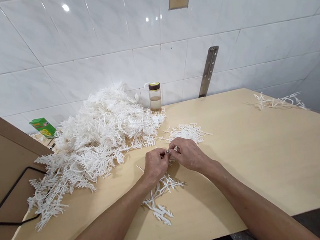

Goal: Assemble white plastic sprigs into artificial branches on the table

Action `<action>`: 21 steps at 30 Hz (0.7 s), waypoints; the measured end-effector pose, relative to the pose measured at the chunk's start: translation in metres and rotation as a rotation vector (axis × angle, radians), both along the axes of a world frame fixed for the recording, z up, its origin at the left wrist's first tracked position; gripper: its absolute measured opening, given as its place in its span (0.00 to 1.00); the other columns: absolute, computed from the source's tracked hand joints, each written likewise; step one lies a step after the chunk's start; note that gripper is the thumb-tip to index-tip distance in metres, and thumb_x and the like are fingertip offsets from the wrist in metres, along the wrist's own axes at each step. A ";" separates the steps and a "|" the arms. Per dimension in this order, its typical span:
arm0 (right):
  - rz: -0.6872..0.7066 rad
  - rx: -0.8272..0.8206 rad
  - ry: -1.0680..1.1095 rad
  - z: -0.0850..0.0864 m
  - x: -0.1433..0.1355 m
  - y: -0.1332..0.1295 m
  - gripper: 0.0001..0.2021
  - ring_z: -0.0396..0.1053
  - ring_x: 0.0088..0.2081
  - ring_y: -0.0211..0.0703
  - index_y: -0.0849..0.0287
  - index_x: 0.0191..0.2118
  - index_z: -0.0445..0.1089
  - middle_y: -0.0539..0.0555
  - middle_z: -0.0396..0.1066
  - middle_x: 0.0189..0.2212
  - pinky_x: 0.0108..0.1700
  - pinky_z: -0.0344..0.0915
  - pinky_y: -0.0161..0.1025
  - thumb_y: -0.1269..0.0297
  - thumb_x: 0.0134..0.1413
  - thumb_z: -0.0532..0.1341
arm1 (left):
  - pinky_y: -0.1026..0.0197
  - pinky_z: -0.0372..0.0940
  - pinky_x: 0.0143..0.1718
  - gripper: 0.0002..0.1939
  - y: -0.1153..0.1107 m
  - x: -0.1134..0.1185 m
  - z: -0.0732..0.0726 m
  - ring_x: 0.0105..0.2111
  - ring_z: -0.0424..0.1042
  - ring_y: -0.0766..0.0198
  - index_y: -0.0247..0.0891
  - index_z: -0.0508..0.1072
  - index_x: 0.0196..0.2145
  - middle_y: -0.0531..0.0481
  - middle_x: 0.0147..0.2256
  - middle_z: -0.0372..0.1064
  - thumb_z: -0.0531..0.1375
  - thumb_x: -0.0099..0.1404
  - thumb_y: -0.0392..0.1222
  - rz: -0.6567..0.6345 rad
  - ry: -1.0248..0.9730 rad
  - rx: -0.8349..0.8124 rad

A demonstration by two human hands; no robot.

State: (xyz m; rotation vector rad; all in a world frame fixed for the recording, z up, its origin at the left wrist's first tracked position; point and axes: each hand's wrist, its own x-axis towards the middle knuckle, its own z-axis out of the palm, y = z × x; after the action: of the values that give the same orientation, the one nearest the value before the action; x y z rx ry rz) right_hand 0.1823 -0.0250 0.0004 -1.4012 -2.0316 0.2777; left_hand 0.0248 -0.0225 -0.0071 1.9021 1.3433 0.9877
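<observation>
My left hand (pixel 155 164) and my right hand (pixel 188 154) meet above the middle of the table, both closed in a pinch. Between their fingertips shows a small whitish piece (pixel 167 151), too small to make out fully. Under and in front of my left hand is a white coral-like branching sprig (pixel 159 210); the hand hides part of it, so I cannot tell whether it is joined to the pinched piece. Just beyond my right hand lies a small heap of white sprigs (pixel 188 132). To the left rises a big pile of white branching sprigs (pixel 104 123).
A jar with a dark lid (pixel 155 97) stands by the tiled wall. Behind the pile is a green box (pixel 43 128). A brown board (pixel 4 172) with a black wire frame (pixel 9 195) borders the left. More white branches (pixel 281 101) lie far right, and a metal bracket (pixel 209 71) leans up the wall.
</observation>
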 end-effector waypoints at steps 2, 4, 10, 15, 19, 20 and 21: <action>-0.008 -0.012 -0.025 0.000 -0.001 -0.001 0.05 0.66 0.30 0.39 0.58 0.31 0.70 0.52 0.72 0.33 0.36 0.60 0.37 0.71 0.55 0.58 | 0.64 0.51 0.24 0.14 0.000 0.000 0.000 0.20 0.58 0.68 0.36 0.74 0.19 0.54 0.16 0.62 0.56 0.59 0.42 0.017 0.002 -0.017; -0.020 -0.024 -0.033 0.000 -0.002 -0.001 0.05 0.66 0.30 0.39 0.58 0.31 0.70 0.52 0.71 0.33 0.36 0.59 0.37 0.70 0.55 0.57 | 0.64 0.53 0.24 0.13 0.000 0.000 0.001 0.20 0.61 0.67 0.36 0.76 0.21 0.53 0.18 0.67 0.57 0.59 0.42 0.035 -0.019 -0.042; -0.079 -0.157 0.046 0.002 0.001 0.001 0.06 0.67 0.30 0.40 0.58 0.33 0.71 0.52 0.72 0.30 0.32 0.60 0.36 0.66 0.55 0.57 | 0.65 0.59 0.25 0.09 -0.001 0.000 0.004 0.23 0.70 0.65 0.35 0.78 0.27 0.49 0.25 0.75 0.60 0.57 0.43 0.061 -0.160 -0.103; -0.057 -0.245 0.092 0.007 0.005 -0.001 0.09 0.69 0.30 0.40 0.57 0.35 0.74 0.52 0.74 0.29 0.32 0.60 0.35 0.61 0.56 0.57 | 0.67 0.59 0.24 0.09 -0.003 0.000 0.003 0.22 0.68 0.67 0.35 0.78 0.26 0.51 0.23 0.73 0.60 0.57 0.41 0.053 -0.181 -0.084; -0.031 -0.226 0.095 0.010 0.006 -0.001 0.10 0.70 0.30 0.40 0.56 0.35 0.76 0.51 0.76 0.29 0.33 0.61 0.35 0.62 0.56 0.57 | 0.67 0.59 0.24 0.09 -0.002 -0.001 0.000 0.22 0.68 0.67 0.35 0.78 0.28 0.50 0.24 0.74 0.60 0.57 0.42 0.035 -0.187 -0.081; -0.029 -0.227 0.098 0.010 0.006 -0.001 0.10 0.70 0.31 0.40 0.56 0.35 0.76 0.51 0.76 0.30 0.33 0.61 0.35 0.62 0.56 0.58 | 0.67 0.59 0.24 0.10 -0.001 -0.001 0.000 0.23 0.68 0.67 0.35 0.78 0.28 0.50 0.24 0.74 0.60 0.58 0.42 0.028 -0.188 -0.083; -0.027 -0.226 0.100 0.010 0.006 -0.001 0.10 0.70 0.31 0.40 0.55 0.35 0.76 0.51 0.76 0.31 0.33 0.61 0.35 0.62 0.55 0.58 | 0.67 0.59 0.24 0.10 -0.001 -0.001 0.001 0.23 0.67 0.67 0.35 0.78 0.28 0.50 0.24 0.74 0.60 0.58 0.43 0.022 -0.184 -0.084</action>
State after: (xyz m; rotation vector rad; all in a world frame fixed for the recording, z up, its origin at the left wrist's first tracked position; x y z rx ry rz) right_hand 0.1883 -0.0262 0.0103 -1.5162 -1.9450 0.5701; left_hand 0.0234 -0.0239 -0.0066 1.6941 1.2807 1.0715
